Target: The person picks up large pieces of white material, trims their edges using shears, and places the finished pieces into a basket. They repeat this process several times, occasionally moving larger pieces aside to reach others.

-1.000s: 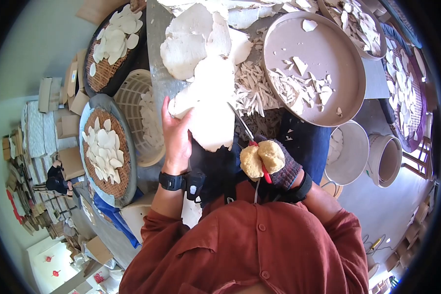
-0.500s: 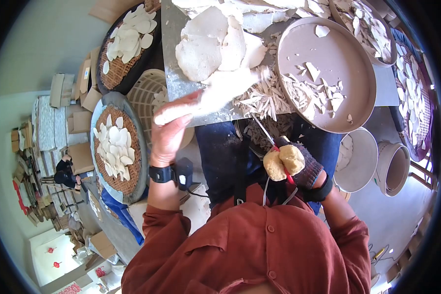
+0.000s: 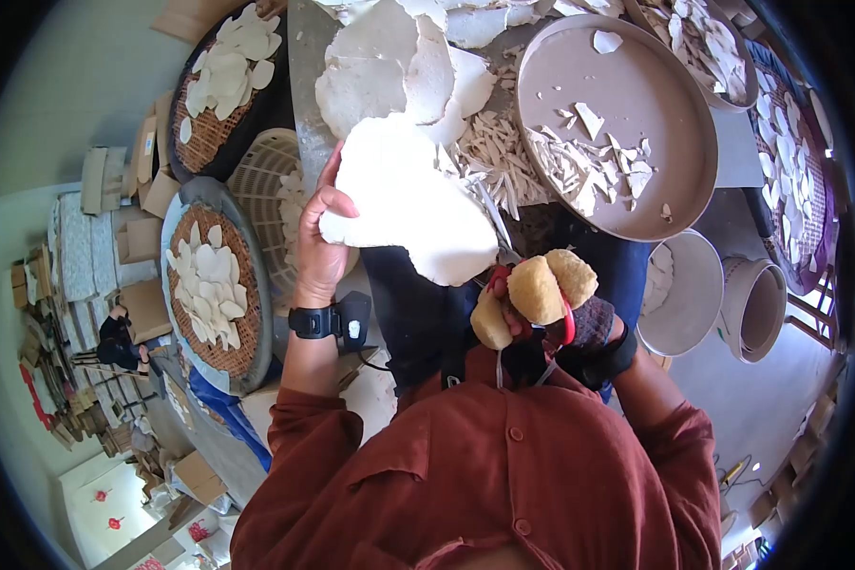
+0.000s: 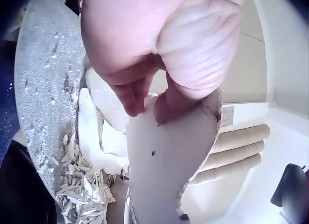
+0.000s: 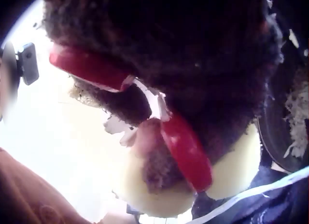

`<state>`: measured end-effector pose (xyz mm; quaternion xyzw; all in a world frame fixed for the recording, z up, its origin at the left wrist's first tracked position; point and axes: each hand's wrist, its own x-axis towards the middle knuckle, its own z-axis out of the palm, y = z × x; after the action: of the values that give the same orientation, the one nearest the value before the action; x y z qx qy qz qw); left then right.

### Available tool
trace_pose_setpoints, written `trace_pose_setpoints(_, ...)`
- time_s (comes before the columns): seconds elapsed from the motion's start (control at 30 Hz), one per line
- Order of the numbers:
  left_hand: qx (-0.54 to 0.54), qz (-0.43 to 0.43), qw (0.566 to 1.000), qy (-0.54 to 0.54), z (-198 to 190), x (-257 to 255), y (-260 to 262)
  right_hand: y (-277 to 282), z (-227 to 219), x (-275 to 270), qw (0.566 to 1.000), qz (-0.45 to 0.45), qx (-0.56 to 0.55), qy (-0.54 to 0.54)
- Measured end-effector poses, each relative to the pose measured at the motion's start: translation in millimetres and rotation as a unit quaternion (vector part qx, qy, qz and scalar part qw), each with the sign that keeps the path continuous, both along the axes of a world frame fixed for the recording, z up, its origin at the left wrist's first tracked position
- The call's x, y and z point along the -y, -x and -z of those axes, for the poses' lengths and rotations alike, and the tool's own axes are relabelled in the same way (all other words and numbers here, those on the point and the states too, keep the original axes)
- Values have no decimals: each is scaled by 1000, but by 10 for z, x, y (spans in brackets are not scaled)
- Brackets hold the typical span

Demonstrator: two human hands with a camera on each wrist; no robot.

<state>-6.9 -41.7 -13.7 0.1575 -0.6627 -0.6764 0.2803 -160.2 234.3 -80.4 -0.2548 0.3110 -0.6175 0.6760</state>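
My left hand (image 3: 323, 242) pinches a broad white sheet (image 3: 399, 204) with a ragged edge, its thumb on one face. Seen in the left wrist view, the sheet (image 4: 169, 151) hangs from thumb and fingers, with a small dark speck on it. My right hand (image 3: 589, 328) wears a dark knitted glove and grips red-handled scissors (image 3: 494, 218). Their blades are spread at the sheet's right edge. Yellow sponge-like pads (image 3: 537, 290) sit about the scissor hand. In the right wrist view the red handles (image 5: 186, 151) stand apart, the glove in front of them.
Ahead is a metal table (image 3: 304, 85) bearing more white sheets (image 3: 370, 81) and cut strips (image 3: 499, 157). A round tray (image 3: 674, 114) holds scraps at its right. Left stand a woven tray (image 3: 242, 323) of oval pieces and a plastic basket (image 3: 256, 180); right, a bucket (image 3: 703, 304).
The left hand turned the sheet edge-on over the table, then brought it back flat, differently oriented, nearer the body. The scissors opened and now meet its right edge.
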Motion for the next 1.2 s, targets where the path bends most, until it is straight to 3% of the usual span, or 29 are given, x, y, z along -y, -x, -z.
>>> trace_pose_setpoints(0.03,8,-18,999,-31,13,-22,0,7,22,-16,1000,-5,-9,-14)
trace_pose_setpoints(0.13,14,31,999,15,22,40,-38,45,-102,-30,998,12,-64,8)
trace_pose_setpoints(0.17,39,1,998,-40,17,27,-47,46,-117,-26,997,22,-68,29)
trace_pose_setpoints(0.23,90,-57,983,-149,-28,-32,-62,-30,42,24,996,43,3,81)
trace_pose_setpoints(0.33,-17,-109,958,-266,-104,-242,45,-113,55,51,982,60,170,56)
trace_pose_setpoints(0.37,-48,-73,923,-376,60,-250,-83,-135,25,71,970,65,233,30)
trace_pose_setpoints(0.4,-99,-49,893,-437,90,-364,-124,-148,32,91,979,86,186,3)
trace_pose_setpoints(0.47,-57,-115,876,-465,-75,-685,39,-191,64,125,986,125,94,-53)
trace_pose_setpoints(0.53,94,-132,942,-293,-74,-877,119,-210,-21,193,987,127,35,-92)
trace_pose_setpoints(0.57,60,-160,950,-261,99,-883,169,-237,-55,221,987,128,46,-88)
trace_pose_setpoints(0.73,43,-180,957,-223,119,-906,267,-267,174,227,961,115,251,-15)
trace_pose_setpoints(0.9,43,-155,965,-209,71,-926,287,-204,62,167,955,122,263,-59)
trace_pose_setpoints(1.0,49,-141,968,-203,63,-903,273,-181,156,146,976,97,194,-3)
trace_pose_setpoints(1.1,44,-138,970,-197,75,-895,266,-214,177,148,952,92,290,-5)
trace_pose_setpoints(1.17,50,-136,968,-204,51,-889,251,-192,107,136,990,97,86,-54)
trace_pose_setpoints(1.2,57,-134,967,-207,35,-889,250,-219,121,144,980,102,166,-48)
